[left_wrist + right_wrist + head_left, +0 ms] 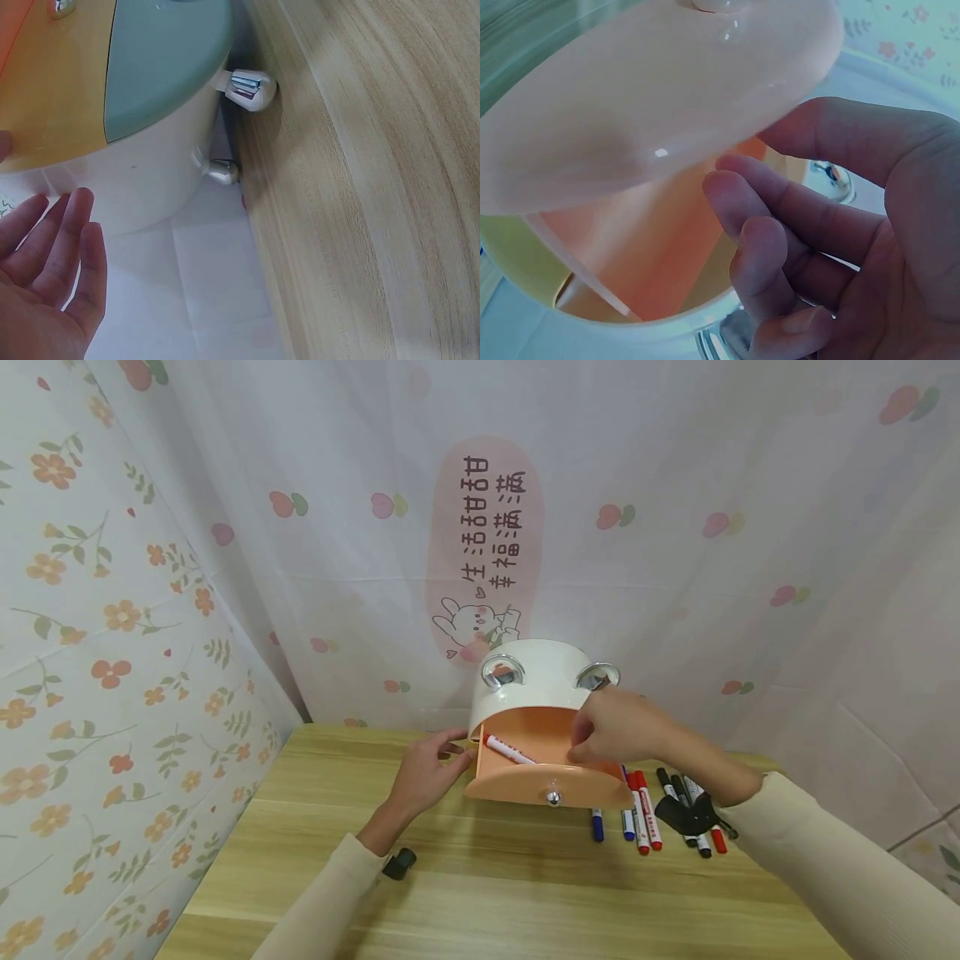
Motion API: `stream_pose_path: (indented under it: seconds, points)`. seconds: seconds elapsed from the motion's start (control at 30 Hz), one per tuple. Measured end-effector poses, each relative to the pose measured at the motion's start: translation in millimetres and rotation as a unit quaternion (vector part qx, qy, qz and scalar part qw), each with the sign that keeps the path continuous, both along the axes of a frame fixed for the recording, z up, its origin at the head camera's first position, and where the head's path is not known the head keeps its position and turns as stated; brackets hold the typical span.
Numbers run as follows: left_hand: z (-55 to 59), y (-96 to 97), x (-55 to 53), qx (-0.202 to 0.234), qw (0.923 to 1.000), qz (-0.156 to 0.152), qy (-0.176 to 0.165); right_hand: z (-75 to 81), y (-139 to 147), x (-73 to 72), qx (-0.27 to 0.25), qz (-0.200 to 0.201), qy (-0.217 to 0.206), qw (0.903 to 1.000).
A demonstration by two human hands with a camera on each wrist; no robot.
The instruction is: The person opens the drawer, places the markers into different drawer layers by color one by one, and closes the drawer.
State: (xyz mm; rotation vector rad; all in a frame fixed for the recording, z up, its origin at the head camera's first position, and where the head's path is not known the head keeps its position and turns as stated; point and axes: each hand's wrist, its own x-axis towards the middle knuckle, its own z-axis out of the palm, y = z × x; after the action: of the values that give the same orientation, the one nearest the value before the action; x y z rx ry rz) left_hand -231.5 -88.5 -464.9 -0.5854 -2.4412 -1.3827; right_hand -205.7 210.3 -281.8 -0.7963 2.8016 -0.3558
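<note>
A white rounded organizer (546, 656) stands by the curtain, its orange drawer (551, 785) pulled out. A white marker with a red cap (510, 750) lies inside, slanted against the drawer's left end. My right hand (618, 727) is over the drawer's right end, fingers loosely bent. In the right wrist view, the thumb lies at the drawer front's edge and nothing shows between the fingers (757, 251). My left hand (431, 772) is beside the organizer's left side, its slightly bent fingers (64, 240) close to the white shell; contact is unclear.
Several markers with blue, red and black caps, including a red one (648, 810), lie on the wooden table (480, 893) right of the drawer. Two chrome rings (502, 672) top the organizer. Silver feet (251, 90) and yellow and green drawer fronts (165, 67) appear in the left wrist view.
</note>
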Motion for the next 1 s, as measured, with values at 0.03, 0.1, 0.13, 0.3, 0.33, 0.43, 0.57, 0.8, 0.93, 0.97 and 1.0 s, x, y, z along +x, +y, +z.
stream_pose_path:
  seconds: [0.03, 0.1, 0.13, 0.3, 0.33, 0.43, 0.57, 0.8, 0.93, 0.97, 1.0]
  points:
    - [0.3, 0.1, 0.1, 0.001, 1.0, 0.0, 0.0, 0.7, 1, 0.0, -0.003, 0.0, -0.001, 1.0]
    - [0.4, 0.2, 0.0, 0.001, 1.0, 0.0, -0.001, 2.3, 4, 1.0, -0.009, 0.0, 0.0, 1.0]
    - [0.4, 0.2, -0.1, 0.001, 1.0, 0.0, -0.002, 2.6, 6, 1.5, -0.014, 0.001, 0.002, 0.9999]
    - [0.0, 0.1, -0.6, 0.001, 1.0, -0.002, -0.003, -0.5, 18, 2.3, -0.05, 0.006, 0.02, 0.9985]
    - [-0.1, 0.2, -0.6, 0.0, 1.0, -0.002, -0.002, -1.6, 22, 1.8, -0.059, 0.006, 0.025, 0.9979]
    - [-0.1, 0.3, -0.6, 0.001, 1.0, -0.003, -0.001, -4.1, 34, 1.2, -0.086, 0.003, 0.031, 0.9958]
    - [0.1, 0.5, -0.6, 0.002, 1.0, -0.003, -0.002, -7.0, 51, 2.2, -0.106, -0.013, 0.033, 0.9937]
    - [0.2, 0.4, 0.3, -0.003, 1.0, 0.001, -0.004, -19.4, 79, 5.2, -0.141, -0.047, 0.017, 0.9888]
    - [-0.2, 0.2, 0.4, -0.002, 1.0, 0.003, -0.007, -36.5, 93, 7.2, -0.166, -0.074, 0.001, 0.9833]
    - [-0.4, 0.2, 0.2, -0.002, 1.0, 0.002, -0.008, -41.3, 96, 8.1, -0.169, -0.084, -0.001, 0.982]
    - [-0.5, 0.3, 0.1, -0.002, 1.0, 0.002, -0.008, -46.5, 99, 9.1, -0.171, -0.092, -0.001, 0.9809]
